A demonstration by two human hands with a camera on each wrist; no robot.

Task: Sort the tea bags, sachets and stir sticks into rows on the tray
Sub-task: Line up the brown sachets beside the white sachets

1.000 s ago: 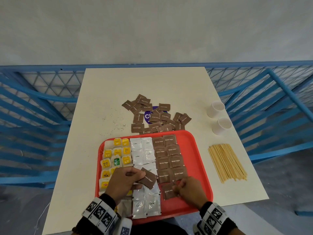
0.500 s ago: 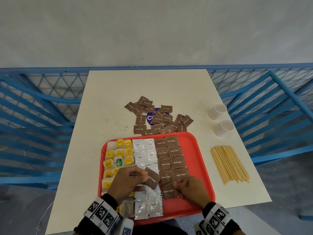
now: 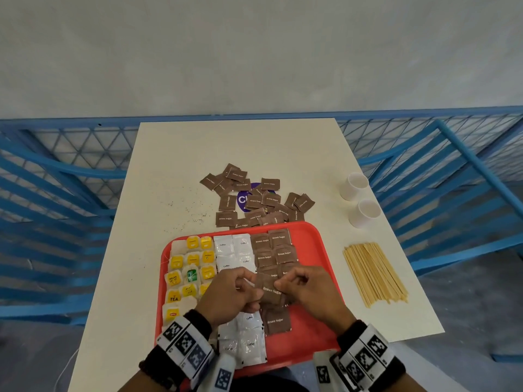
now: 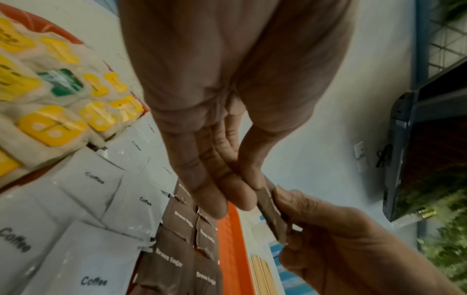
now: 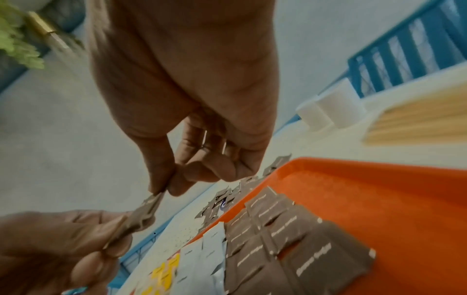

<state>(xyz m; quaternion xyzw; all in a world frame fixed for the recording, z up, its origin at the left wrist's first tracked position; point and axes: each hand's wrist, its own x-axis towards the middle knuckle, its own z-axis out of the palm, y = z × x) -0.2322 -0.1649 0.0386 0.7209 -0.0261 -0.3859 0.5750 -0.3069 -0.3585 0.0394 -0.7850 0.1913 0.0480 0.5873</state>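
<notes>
Head view: left hand (image 3: pixel 229 295) and right hand (image 3: pixel 308 292) both pinch one brown sugar sachet (image 3: pixel 270 290)

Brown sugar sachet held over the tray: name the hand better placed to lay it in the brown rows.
Right hand: it pinches the brown sugar sachet on the brown rows' side; the left hand hovers over the coffee sachets.

Two white paper cups (image 3: pixel 360 198) stand side by side near the right edge of the cream rectangular table (image 3: pixel 215 148). A round purple sticker (image 3: pixel 242 198) lies at mid-table. Dark crumbs (image 3: pixel 195 212) speckle the surface left of it. Blue metal railing (image 3: pixel 65 176) surrounds the table.
</notes>
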